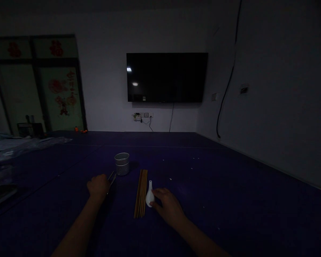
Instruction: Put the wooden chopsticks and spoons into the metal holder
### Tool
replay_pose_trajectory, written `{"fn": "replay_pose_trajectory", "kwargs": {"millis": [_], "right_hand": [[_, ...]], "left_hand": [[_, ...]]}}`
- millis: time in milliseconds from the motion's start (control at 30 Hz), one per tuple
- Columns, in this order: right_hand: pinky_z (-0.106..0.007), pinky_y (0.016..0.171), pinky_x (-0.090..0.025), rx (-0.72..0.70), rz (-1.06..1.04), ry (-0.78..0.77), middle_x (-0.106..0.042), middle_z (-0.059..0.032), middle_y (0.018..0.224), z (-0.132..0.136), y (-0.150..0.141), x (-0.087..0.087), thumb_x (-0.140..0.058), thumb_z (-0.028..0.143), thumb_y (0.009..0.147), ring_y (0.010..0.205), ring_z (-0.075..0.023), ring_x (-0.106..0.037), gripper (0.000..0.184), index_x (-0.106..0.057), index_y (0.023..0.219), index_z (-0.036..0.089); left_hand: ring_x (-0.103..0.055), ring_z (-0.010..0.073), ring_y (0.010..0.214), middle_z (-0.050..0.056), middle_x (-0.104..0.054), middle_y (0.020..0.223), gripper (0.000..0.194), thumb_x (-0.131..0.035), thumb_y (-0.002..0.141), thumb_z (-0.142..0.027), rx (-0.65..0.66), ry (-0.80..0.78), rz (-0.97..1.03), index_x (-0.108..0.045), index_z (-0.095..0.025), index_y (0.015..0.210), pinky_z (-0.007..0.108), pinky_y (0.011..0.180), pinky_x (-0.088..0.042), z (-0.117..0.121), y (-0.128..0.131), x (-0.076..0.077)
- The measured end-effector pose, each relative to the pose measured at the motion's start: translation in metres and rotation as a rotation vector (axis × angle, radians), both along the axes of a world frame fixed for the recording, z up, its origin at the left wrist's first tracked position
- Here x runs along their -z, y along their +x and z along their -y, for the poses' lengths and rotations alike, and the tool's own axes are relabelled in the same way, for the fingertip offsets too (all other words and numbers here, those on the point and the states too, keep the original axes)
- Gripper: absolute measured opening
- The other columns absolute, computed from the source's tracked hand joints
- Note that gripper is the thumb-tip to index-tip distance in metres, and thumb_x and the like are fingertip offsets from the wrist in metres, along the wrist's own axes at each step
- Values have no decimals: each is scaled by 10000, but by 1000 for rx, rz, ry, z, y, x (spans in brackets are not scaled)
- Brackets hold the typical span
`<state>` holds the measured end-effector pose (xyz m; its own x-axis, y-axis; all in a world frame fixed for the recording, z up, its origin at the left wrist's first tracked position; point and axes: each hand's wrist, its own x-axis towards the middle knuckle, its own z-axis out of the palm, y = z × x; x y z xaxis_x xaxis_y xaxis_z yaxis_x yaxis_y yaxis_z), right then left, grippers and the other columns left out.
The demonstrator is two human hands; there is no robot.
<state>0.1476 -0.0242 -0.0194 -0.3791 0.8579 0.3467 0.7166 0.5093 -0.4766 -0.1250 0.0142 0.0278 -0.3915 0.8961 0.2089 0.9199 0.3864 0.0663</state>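
Observation:
A white soup spoon (150, 198) lies on the dark blue tabletop with its handle pointing away from me. The thumb and fingers of my right hand (167, 207) grip its right edge. Just left of it, several wooden chopsticks (141, 194) lie side by side. Farther left, my left hand (98, 186) is closed around slim metal utensils (112, 180); their ends stick out to the right, and their exact kind is too dark to make out. A silver metal cup (122, 164) stands upright just beyond those ends.
The large blue table (246, 207) reaches to the wall, with small white scraps (170, 179) scattered on it. Clear plastic wrapping (34, 143) lies at the left. A television (167, 77) hangs on the wall above sockets (146, 115) and cords.

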Motion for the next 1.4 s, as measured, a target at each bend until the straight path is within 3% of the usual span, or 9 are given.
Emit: {"fn": "replay_pose_trajectory", "kwargs": {"millis": [467,867,1067,1233,1400], "right_hand": [[-333,944,-384,10,11,3,-641,-80,1167,1,0,-2,-561,270,831,1084,-233,-556,357,-627,1176,206],[-336,944,-390,16,13,14,-645,-91,1158,1,0,-1,-528,304,855,1086,-233,-562,366,-618,1188,184],[-340,951,-385,5,13,23,-651,-97,1146,3,0,-4,-525,297,860,1072,-234,-574,353,-624,1178,182],[-328,931,-395,13,23,19,-652,-94,1141,4,0,-5,-519,295,863,1072,-234,-571,354,-620,1184,185],[-321,914,-405,31,-1,40,-652,-93,1143,4,-1,-4,-505,305,877,1061,-229,-576,325,-644,1149,196]], "left_hand": [[-644,295,898,187,-698,897,271,-486,782,-321,11,59,31,-695,-154,821,359,726,-427,-4,-4,5],[-655,273,900,180,-701,916,319,-383,789,-105,-2,32,8,-685,-127,891,337,720,-448,-4,-1,5],[-654,256,871,171,-689,883,348,-313,826,-73,-27,125,20,-637,-96,951,309,686,-450,-3,0,1],[-638,251,818,174,-654,899,350,-264,862,-73,-4,366,42,-602,-64,957,307,641,-445,-1,-3,-7],[-610,238,840,119,-631,904,298,-329,925,-244,166,945,78,-589,-104,967,324,690,-460,0,0,-13]]}}
